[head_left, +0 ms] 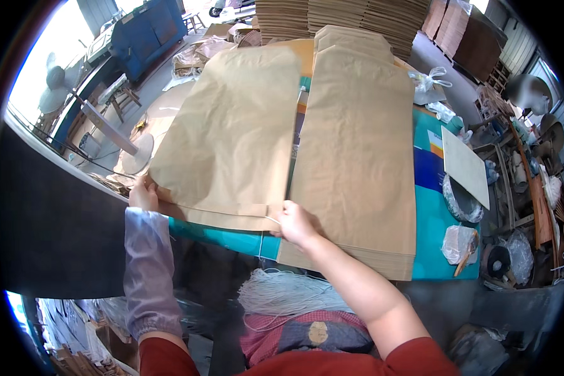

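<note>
Brown paper makes up the bag [232,131], which lies flat on the left side of the table [429,260], seen in the head view. Its near end has a folded strip along it.

The left hand [144,195] holds the bag's near left corner, with the fingers curled around the edge. The right hand [297,224] pinches the bag close to its near right corner. A thin white string [261,245] hangs down by the table's edge, just left of the right hand. It is hard to see if the right fingertips pinch the string too, or only the paper.

Just right of the bag is a neat pile [360,144] of more brown paper bags, with a narrow gap between them. The table has a shiny green and blue cover. Near its right edge are a white board [464,166] and a clear bundle [459,244].

A big bunch [288,293] of pale strings lies on the person's lap, on top of a red checked cloth [266,338]. A see-through sleeve [149,263] covers the left forearm, and the right forearm is bare.

Farther off, a fan [55,78] stands to the left, near a blue machine [145,41]. Tall stacks of cardboard [338,15] stand behind the table.
</note>
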Available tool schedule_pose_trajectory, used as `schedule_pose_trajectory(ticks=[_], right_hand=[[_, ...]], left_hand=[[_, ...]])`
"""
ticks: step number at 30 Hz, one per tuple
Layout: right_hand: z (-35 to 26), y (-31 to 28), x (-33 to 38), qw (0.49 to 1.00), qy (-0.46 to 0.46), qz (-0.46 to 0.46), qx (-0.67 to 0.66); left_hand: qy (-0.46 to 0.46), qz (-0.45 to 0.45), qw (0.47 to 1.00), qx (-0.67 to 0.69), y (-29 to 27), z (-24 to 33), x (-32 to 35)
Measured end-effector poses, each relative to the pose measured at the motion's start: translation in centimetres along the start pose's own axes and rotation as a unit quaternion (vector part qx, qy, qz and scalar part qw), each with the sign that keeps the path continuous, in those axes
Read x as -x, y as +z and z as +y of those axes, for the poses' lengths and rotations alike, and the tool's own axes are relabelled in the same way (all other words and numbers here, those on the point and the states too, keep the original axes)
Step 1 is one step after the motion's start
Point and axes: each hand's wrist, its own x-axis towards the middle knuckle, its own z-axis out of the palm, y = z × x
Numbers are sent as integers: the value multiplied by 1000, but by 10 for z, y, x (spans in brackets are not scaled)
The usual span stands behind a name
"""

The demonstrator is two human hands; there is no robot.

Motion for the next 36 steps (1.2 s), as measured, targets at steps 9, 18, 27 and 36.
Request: schedule_pose_trajectory(ticks=[9,18,27,36], right_hand=[[16,-29,75,940,-118,-234,217],[92,-381,228,598,-18,356,718],[127,-419,264,602,-86,303,734],[32,-468,189,815,-255,506,122]], left_hand=[[161,44,967,-194,58,-55,-27],[411,-77,869,262,-24,167,214],[466,-379,778,185,16,182,351],[455,-357,798,169,27,170,341]])
